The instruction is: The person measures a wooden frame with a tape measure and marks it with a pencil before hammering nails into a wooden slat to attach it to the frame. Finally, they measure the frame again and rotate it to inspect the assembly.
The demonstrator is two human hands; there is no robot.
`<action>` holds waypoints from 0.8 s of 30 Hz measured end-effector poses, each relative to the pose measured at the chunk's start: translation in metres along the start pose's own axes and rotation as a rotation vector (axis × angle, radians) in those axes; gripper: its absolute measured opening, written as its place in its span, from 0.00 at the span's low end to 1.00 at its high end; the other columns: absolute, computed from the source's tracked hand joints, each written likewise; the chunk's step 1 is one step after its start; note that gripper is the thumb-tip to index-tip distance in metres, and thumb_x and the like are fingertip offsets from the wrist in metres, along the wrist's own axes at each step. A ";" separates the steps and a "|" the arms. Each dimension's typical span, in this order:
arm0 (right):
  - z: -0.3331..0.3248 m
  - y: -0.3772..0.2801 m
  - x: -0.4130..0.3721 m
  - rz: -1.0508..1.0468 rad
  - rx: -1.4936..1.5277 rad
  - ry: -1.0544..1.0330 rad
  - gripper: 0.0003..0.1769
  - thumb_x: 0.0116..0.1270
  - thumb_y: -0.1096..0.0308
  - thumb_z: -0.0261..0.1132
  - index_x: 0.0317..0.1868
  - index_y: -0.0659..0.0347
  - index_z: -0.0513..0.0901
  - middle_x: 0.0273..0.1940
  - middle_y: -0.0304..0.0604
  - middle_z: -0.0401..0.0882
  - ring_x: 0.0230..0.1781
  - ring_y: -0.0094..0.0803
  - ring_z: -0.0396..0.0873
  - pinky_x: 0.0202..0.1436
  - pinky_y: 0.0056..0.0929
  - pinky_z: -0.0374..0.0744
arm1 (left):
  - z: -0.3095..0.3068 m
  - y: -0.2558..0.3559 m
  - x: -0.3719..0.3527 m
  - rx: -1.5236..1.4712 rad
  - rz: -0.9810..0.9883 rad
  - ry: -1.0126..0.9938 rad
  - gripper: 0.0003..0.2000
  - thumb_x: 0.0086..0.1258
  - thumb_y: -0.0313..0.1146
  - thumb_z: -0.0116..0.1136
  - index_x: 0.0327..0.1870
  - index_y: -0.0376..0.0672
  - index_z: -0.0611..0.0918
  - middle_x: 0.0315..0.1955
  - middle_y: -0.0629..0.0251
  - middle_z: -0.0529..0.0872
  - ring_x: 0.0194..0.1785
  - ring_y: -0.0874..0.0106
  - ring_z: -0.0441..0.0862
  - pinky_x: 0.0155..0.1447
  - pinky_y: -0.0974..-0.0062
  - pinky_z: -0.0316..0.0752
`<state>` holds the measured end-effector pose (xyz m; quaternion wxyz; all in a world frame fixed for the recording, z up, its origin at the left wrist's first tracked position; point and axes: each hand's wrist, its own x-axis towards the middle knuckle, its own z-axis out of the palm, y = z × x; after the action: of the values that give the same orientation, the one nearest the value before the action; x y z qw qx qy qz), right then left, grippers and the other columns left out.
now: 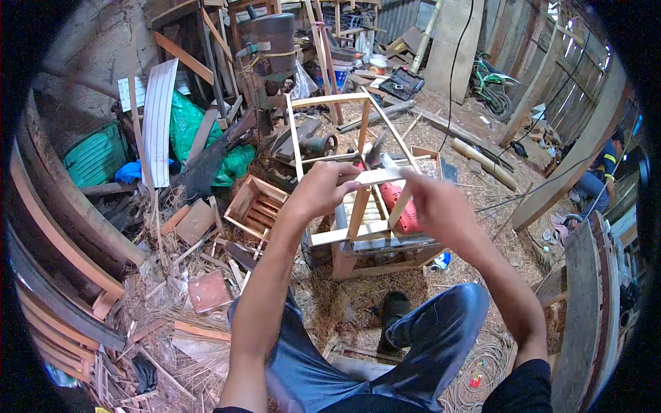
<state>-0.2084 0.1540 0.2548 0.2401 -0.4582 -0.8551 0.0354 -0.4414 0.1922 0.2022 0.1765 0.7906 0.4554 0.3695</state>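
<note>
My left hand (322, 191) is closed on the near end of a pale wooden strip (375, 177), thumb and fingers pinching it. The strip lies across a light wooden frame (330, 100) of thin slats, which stands tilted over a low workbench (385, 246). Blurred by motion, my right hand (441, 210) is at the strip's other end; its fingers are too smeared to tell whether they grip. A red power tool (399, 206) lies on the bench behind the frame, close to my right hand.
To the left sits a slatted wooden crate (256, 206) among scrap wood. A bamboo pole (485, 164) lies at right, near a green toy-like motorbike (492, 89). Another person (599, 175) crouches at far right. Coiled rope (475, 375) lies by my right leg.
</note>
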 end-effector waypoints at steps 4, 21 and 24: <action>-0.018 0.000 0.009 0.056 -0.079 -0.130 0.11 0.59 0.71 0.58 0.43 0.55 0.75 0.26 0.53 0.78 0.30 0.54 0.79 0.34 0.50 0.75 | 0.010 -0.010 0.004 -0.145 -0.068 -0.029 0.14 0.62 0.31 0.63 0.46 0.33 0.82 0.39 0.47 0.85 0.44 0.60 0.85 0.49 0.68 0.77; 0.006 0.014 -0.003 0.015 -0.102 -0.085 0.16 0.62 0.72 0.59 0.51 0.58 0.80 0.30 0.54 0.82 0.27 0.44 0.82 0.34 0.38 0.77 | 0.012 -0.012 0.003 -0.049 -0.001 -0.016 0.14 0.64 0.29 0.61 0.50 0.33 0.81 0.38 0.56 0.87 0.43 0.72 0.83 0.49 0.71 0.76; 0.010 0.044 0.000 0.029 0.192 0.098 0.16 0.63 0.72 0.59 0.52 0.59 0.80 0.31 0.52 0.82 0.27 0.42 0.81 0.35 0.36 0.76 | 0.008 0.001 0.001 -0.043 -0.136 -0.048 0.14 0.64 0.36 0.62 0.45 0.35 0.81 0.38 0.53 0.86 0.42 0.65 0.84 0.46 0.68 0.76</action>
<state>-0.1791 0.1813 0.2342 0.3239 -0.4464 -0.8283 0.0982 -0.4347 0.1930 0.1977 0.2289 0.7623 0.4957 0.3474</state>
